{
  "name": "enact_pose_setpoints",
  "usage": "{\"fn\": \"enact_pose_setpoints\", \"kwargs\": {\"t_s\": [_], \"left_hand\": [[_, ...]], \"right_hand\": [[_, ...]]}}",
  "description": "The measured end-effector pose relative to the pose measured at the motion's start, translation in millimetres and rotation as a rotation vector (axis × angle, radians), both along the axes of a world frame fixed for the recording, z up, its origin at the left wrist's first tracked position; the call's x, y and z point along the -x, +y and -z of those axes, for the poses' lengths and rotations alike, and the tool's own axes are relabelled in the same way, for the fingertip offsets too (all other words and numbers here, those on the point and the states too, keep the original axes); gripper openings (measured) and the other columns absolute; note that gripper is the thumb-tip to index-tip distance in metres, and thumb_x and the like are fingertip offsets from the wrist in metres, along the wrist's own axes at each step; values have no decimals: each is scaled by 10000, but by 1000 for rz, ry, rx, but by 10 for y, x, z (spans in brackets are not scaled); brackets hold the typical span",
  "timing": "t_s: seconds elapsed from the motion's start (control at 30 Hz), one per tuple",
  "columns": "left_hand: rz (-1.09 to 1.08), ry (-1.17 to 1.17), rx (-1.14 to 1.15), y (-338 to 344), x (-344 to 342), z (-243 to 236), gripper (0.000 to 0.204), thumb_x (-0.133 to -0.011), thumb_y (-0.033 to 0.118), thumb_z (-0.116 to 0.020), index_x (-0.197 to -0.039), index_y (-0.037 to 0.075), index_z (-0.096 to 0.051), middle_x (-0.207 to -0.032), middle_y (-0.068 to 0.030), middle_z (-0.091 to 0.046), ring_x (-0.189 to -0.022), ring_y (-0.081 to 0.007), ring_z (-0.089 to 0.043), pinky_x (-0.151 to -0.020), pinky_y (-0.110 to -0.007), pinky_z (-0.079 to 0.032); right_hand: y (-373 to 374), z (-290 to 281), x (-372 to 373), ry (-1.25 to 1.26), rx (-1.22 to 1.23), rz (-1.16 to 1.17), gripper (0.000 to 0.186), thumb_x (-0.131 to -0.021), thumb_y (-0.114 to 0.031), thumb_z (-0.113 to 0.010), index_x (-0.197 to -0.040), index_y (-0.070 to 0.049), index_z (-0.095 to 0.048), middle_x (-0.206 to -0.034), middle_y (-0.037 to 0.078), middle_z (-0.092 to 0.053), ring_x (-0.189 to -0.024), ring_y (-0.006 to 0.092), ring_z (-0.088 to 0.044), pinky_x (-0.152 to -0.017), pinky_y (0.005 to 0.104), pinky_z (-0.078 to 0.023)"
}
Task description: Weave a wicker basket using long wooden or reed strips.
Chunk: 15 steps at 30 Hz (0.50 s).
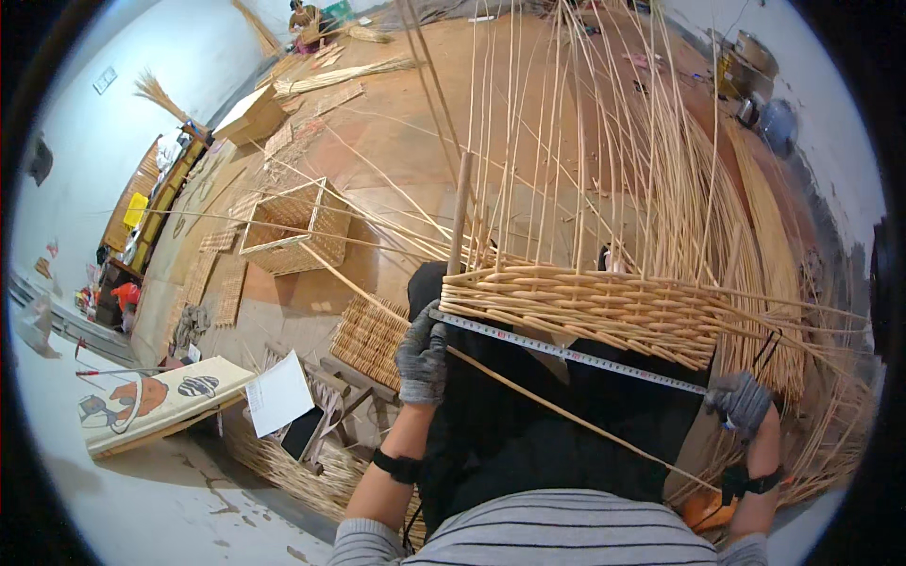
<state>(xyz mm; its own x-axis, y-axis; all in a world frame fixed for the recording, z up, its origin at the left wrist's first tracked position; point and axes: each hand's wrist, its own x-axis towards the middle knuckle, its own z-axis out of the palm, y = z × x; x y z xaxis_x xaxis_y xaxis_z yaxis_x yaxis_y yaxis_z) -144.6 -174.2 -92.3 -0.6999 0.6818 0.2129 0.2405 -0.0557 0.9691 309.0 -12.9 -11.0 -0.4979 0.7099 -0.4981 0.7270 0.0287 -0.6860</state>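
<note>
A partly woven wicker basket side lies across my lap, with long upright canes rising from its far edge and a thicker stick at its left corner. Along its near edge stretches a white tape measure, pulled straight. My left hand, in a grey glove, pinches one tape end at the basket's left corner. At the other end my right hand, also gloved, is closed round the tape, near the basket's right corner; what lies inside that palm is hidden. A loose cane slants across my dark apron.
An open-topped woven basket and a flat woven panel are on the floor to the left. A white sheet lies near a pale printed board. Bundled canes fill the right side. Another person sits far off.
</note>
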Motion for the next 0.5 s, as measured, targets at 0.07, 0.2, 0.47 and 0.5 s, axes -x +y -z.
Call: {"fn": "enact_pose_setpoints", "kwargs": {"t_s": [0.07, 0.2, 0.47, 0.5], "left_hand": [[34, 123, 87, -4, 15, -6, 311, -897, 66, -471, -1193, -22, -510, -1118, -112, -585, -1031, -152, -524, -910, -274, -397], [-8, 128, 271, -16, 114, -28, 313, -918, 149, -458, -1173, -21, -526, -1092, -120, -600, -993, -182, -546, -883, -291, -413], [-7, -1, 218, 42, 246, -264, 251, -817, 109, -596, -1011, -46, -630, -903, -94, -649, -779, -156, -589, -724, -272, -476], [-47, 60, 304, 49, 230, -297, 258, -819, 124, -605, -1016, -40, -630, -882, -84, -645, -745, -143, -571, -677, -261, -459]], "right_hand": [[39, -4, 14, -62, -18, -126, 200, -777, -249, -560, -816, -66, -634, -722, 49, -612, -652, 145, -566, -602, 274, -452], [139, 132, -19, -150, -206, -370, 191, -804, -222, -528, -807, -60, -628, -736, 74, -624, -670, 181, -581, -629, 302, -464], [407, 378, -332, 98, -76, -278, 146, -765, -164, -576, -833, -121, -697, -823, 47, -680, -700, 169, -611, -666, 289, -479], [436, 366, -355, 101, -129, -318, 145, -746, -183, -601, -823, -111, -702, -780, 47, -678, -654, 160, -600, -630, 276, -469]]}}
